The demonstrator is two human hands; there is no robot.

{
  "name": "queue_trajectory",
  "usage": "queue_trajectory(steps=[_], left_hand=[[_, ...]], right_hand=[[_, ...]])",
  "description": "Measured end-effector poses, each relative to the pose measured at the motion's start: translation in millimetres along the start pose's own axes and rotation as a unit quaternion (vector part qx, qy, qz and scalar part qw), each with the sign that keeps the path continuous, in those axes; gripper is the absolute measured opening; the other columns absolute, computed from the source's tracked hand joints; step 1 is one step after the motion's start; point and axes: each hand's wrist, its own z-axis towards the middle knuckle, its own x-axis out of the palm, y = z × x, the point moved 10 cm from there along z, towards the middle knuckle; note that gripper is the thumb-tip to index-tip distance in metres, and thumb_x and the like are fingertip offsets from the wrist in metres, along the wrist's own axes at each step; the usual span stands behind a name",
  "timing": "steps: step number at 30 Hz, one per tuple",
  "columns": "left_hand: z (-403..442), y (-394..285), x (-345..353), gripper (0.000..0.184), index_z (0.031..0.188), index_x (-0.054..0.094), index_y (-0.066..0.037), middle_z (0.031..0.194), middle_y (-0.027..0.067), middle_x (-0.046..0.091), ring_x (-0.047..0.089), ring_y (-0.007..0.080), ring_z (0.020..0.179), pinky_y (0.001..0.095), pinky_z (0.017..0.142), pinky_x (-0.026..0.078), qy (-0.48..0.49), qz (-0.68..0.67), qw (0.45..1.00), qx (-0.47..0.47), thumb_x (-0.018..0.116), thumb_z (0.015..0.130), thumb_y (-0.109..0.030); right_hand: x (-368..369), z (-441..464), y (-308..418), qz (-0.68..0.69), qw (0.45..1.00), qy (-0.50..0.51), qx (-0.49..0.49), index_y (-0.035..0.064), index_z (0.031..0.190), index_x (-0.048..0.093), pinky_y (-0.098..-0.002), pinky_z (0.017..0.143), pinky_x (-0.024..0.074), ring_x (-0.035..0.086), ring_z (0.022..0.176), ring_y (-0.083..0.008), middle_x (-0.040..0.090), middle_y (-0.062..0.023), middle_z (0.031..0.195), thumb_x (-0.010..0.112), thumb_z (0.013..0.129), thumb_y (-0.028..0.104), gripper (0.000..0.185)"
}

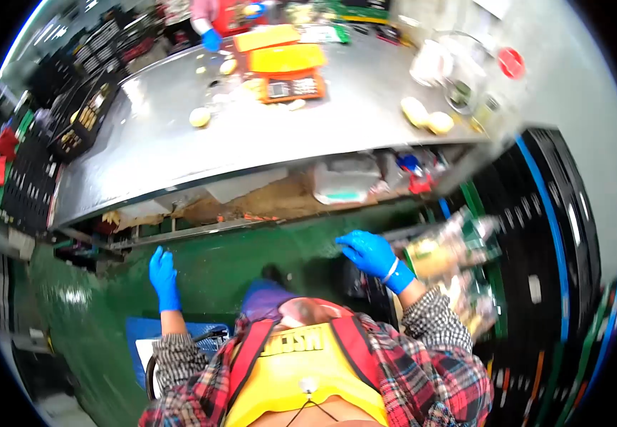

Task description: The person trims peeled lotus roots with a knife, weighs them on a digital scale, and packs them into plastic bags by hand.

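Note:
My left hand, in a blue glove, hangs over the green floor with its fingers extended and nothing in it. My right hand, also gloved in blue, is stretched out in front of the bags of pale produce, fingers apart and holding nothing. Both hands are below the near edge of the steel table. On that table stands an orange scale. A round pale item lies to its left, and two pale yellow items lie near the right end.
Black crates stand at the left end of the table. Stacked black crates rise on the right. A plastic tub sits on the shelf below. Across the table is another person's blue-gloved hand. A blue crate is at lower left.

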Motion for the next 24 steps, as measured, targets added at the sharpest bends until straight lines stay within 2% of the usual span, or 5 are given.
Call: queue_trajectory(steps=[9, 12, 17, 19, 24], left_hand=[[344, -144, 235, 0.079, 0.144, 0.029, -0.004, 0.125, 0.0243, 0.05, 0.051, 0.0415, 0.114, 0.0469, 0.096, 0.043, -0.038, 0.296, 0.921, 0.252, 0.067, 0.081, -0.033], [398, -172, 317, 0.099, 0.144, 0.025, 0.0, 0.124, 0.0286, 0.05, 0.056, 0.0387, 0.108, 0.0446, 0.09, 0.047, 0.071, 0.409, 0.903, 0.111, 0.072, 0.071, -0.048], [467, -110, 428, 0.088, 0.127, 0.043, 0.003, 0.106, 0.0247, 0.061, 0.061, 0.0341, 0.1, 0.0413, 0.086, 0.05, 0.29, 0.485, 0.801, 0.198, 0.075, 0.067, -0.051], [490, -102, 423, 0.061, 0.098, 0.058, 0.002, 0.099, 0.0203, 0.064, 0.064, 0.0289, 0.094, 0.0382, 0.078, 0.051, 0.253, 0.306, 0.914, 0.083, 0.082, 0.063, -0.042], [529, -219, 479, 0.061, 0.095, 0.064, -0.001, 0.094, 0.0167, 0.067, 0.064, 0.0297, 0.089, 0.0357, 0.077, 0.051, 0.303, 0.129, 0.929, 0.169, 0.084, 0.056, -0.043]], right_hand=[[90, 200, -56, -0.038, 0.983, 0.108, 0.143, 0.0124, 0.105, 0.068, -0.0398, 0.075, 0.0514, 0.063, 0.088, -0.0332, 0.065, -0.0143, 0.095, 0.063, 0.082, 0.021, 0.024], [130, 236, -85, 0.1, 0.962, 0.174, 0.186, 0.0153, 0.111, 0.065, -0.0401, 0.078, 0.0505, 0.061, 0.091, -0.0333, 0.064, -0.0152, 0.099, 0.063, 0.085, 0.026, 0.029], [92, 293, -88, 0.04, 0.957, 0.13, 0.257, 0.0077, 0.111, 0.064, -0.0394, 0.08, 0.0501, 0.062, 0.093, -0.0332, 0.066, -0.0145, 0.101, 0.064, 0.085, 0.026, 0.031], [129, 263, -137, 0.082, 0.946, 0.15, 0.275, 0.007, 0.109, 0.064, -0.0385, 0.08, 0.0501, 0.062, 0.093, -0.0337, 0.065, -0.0164, 0.101, 0.062, 0.085, 0.02, 0.027], [139, 279, -151, 0.144, 0.923, 0.125, 0.334, 0.0056, 0.114, 0.062, -0.0355, 0.085, 0.0483, 0.061, 0.098, -0.0308, 0.064, -0.0164, 0.108, 0.056, 0.088, 0.012, 0.028]])
